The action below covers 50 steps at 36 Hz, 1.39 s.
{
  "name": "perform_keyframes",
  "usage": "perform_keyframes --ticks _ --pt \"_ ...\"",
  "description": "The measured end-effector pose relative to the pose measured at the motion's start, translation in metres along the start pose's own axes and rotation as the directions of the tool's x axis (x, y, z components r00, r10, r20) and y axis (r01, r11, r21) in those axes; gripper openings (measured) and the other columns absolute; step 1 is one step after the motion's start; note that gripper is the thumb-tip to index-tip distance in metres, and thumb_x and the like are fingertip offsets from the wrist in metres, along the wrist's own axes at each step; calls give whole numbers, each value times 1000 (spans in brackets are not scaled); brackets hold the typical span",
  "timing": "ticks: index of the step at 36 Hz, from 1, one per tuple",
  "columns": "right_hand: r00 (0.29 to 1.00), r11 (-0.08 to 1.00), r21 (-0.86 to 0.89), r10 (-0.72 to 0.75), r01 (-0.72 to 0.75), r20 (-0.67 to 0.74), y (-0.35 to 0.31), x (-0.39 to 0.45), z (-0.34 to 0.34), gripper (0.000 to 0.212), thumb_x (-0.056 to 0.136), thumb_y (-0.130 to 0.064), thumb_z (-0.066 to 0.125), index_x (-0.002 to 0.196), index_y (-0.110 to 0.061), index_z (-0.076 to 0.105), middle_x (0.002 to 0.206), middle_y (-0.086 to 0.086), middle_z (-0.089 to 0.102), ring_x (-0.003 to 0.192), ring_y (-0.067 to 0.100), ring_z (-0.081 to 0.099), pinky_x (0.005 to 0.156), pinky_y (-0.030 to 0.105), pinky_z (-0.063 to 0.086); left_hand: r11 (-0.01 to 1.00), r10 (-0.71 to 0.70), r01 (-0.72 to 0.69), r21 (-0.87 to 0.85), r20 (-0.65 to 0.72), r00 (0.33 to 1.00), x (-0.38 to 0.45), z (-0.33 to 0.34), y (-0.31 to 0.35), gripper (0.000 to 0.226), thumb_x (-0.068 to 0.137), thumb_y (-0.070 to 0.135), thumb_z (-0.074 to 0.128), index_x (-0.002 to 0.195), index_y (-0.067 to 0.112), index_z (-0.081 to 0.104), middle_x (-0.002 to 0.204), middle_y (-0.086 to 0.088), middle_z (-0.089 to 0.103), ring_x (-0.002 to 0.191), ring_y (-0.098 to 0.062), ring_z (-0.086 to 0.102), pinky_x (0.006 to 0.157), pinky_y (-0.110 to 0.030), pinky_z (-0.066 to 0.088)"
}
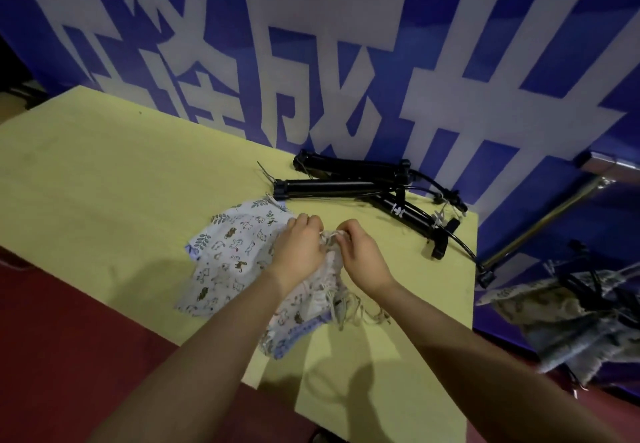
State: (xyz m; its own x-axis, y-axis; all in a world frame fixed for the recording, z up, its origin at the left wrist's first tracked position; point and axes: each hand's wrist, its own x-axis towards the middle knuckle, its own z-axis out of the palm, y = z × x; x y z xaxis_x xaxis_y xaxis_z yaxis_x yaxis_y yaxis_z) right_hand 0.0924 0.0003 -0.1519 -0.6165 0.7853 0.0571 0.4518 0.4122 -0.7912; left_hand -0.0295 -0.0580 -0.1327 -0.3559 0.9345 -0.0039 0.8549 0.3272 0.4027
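Pinching the bunched top of the cloth bag point(228, 255), the left grip point(298, 252) and the right grip point(360, 257) are both closed on it, close together, likely to pull its mouth open or work the strings point(346, 304). The bag lies flat on the yellow surface point(104, 183) so it will not slide. Black pumps point(346, 186) lie just behind, maybe to go inside.
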Motion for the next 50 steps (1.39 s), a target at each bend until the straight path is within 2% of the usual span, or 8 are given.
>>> perform_keyframes --ticks 4,7,21,31,34,40,45,50 --pt "997 996 -75 -48 44 -59 -10 14 -11 17 95 -6 39 106 -6 53 104 8 56 92 22 53 77 35 43 994 -27 19 -103 -76 997 2 -28 9 43 85 37 65 110 9 43 104 -3 45 98 -21 44 71 -31 38" --pt "981 999 14 35 -33 -192 -20 22 -19 18 93 0 41 102 -4 56 102 8 51 91 19 48 74 23 34 995 44 -35 99 -96 994 2 -40 15 36 88 16 61 114 10 37 114 -10 46 106 -29 46 71 -35 41" --pt "887 952 283 226 -114 -403 -56 46 -62 22 102 -16 33 104 -7 53 90 6 58 81 23 55 70 31 41 799 306 -315 512 105 946 2 -105 46 45 90 6 48 131 21 42 128 -6 42 115 -30 44 70 -35 40" --pt "950 996 15 89 -89 -299 -53 37 -75 22 101 -22 37 103 -7 53 87 3 57 74 18 53 59 30 38 967 -156 147 210 30 987 13 -106 63 73 88 -1 47 147 22 11 146 -20 18 105 -39 55 77 -39 46" --pt "964 992 69 122 -109 -236 -50 38 -76 23 100 -21 37 101 -6 54 86 4 56 74 17 51 57 27 37 971 -112 137 199 -130 985 17 -108 63 69 87 -4 47 142 26 19 136 -18 30 87 -36 58 66 -36 42" --pt "975 965 239 153 -112 -162 -47 45 -73 24 98 -15 40 84 0 52 73 8 48 66 18 42 59 31 32 954 41 49 295 -291 956 34 -111 60 59 85 -2 54 136 18 30 136 -10 38 121 -39 40 81 -39 46" --pt "964 922 340 239 -188 -117 -30 46 -69 34 102 -19 38 68 -17 42 63 -2 42 55 10 41 47 16 35 891 194 -112 440 -145 970 43 -93 49 60 84 -1 58 135 14 32 134 -7 38 120 -33 37 81 -34 47" --pt "934 861 402 356 -312 -38 -7 41 -59 30 103 -22 38 99 0 58 87 18 63 65 19 59 54 20 49 880 179 -160 447 0 984 42 -58 32 56 84 -6 51 134 11 33 131 -10 37 117 -34 40 73 -35 45"
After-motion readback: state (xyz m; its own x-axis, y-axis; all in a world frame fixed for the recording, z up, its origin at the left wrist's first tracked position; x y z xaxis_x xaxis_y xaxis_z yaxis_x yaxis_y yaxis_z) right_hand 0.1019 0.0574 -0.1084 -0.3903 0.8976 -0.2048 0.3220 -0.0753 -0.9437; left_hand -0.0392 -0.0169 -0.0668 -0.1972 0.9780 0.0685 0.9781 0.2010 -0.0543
